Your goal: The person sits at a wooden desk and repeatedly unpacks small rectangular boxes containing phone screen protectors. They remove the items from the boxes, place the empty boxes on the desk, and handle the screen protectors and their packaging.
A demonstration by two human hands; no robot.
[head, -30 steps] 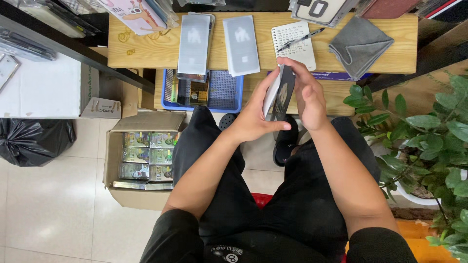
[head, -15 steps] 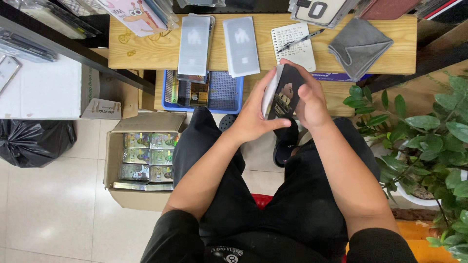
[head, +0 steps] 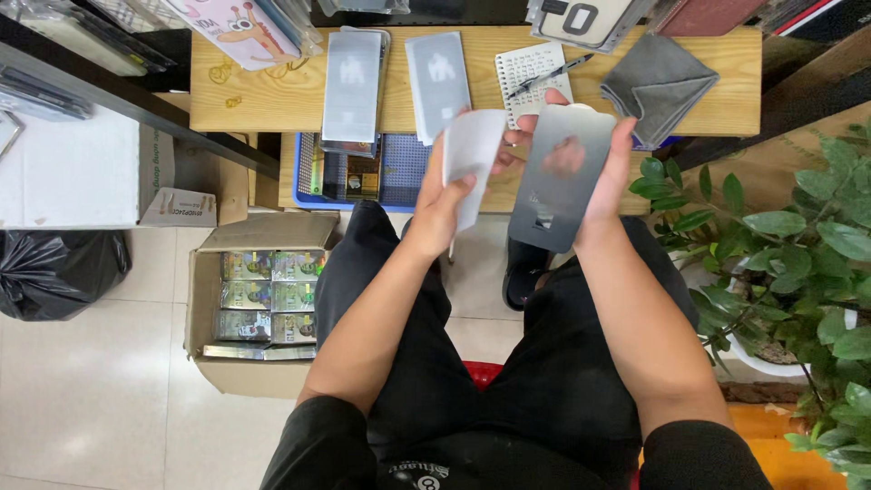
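A black bag (head: 54, 272) slumps on the floor, then a box (head: 259, 308) of packets. The left hand (head: 445, 204) pinches a white sleeve (head: 474, 154); the right hand (head: 608, 177) grips a grey card (head: 562, 177) (above the knees). Behind lie a notepad (head: 531, 77) and cloth (head: 658, 86); a plant (head: 789, 263) crowds the right.

Grey packet (head: 561, 186), perhaps white sleeve (head: 472, 159)
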